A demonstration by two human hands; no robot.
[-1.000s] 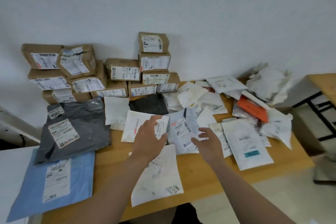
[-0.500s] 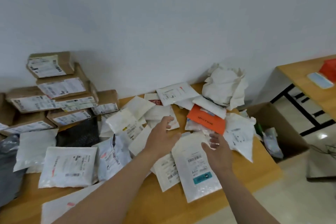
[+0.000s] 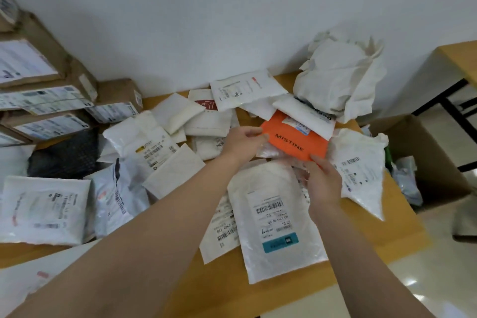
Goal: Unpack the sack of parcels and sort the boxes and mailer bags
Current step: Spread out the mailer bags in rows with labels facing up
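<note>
An orange mailer bag (image 3: pixel 291 138) printed MISTINE lies among several white mailer bags on the wooden table (image 3: pixel 397 217). My left hand (image 3: pixel 241 143) pinches its left edge. My right hand (image 3: pixel 322 181) grips its near right corner. A white mailer (image 3: pixel 304 113) overlaps its far edge. The crumpled white sack (image 3: pixel 340 80) sits at the table's back right against the wall. Brown cardboard boxes (image 3: pixel 46 90) with labels are stacked at the left. A large white mailer with a barcode label (image 3: pixel 276 217) lies under my forearms.
A black mailer (image 3: pixel 64 157) lies below the box stack. An open cardboard box (image 3: pixel 423 152) with plastic scraps stands on the floor right of the table. A second wooden table (image 3: pixel 462 59) is at the far right. The white wall runs behind everything.
The view swung right, away from the box stack and the grey and blue mailers. Both hands moved from the middle white mailers to the orange mailer and took hold of it.
</note>
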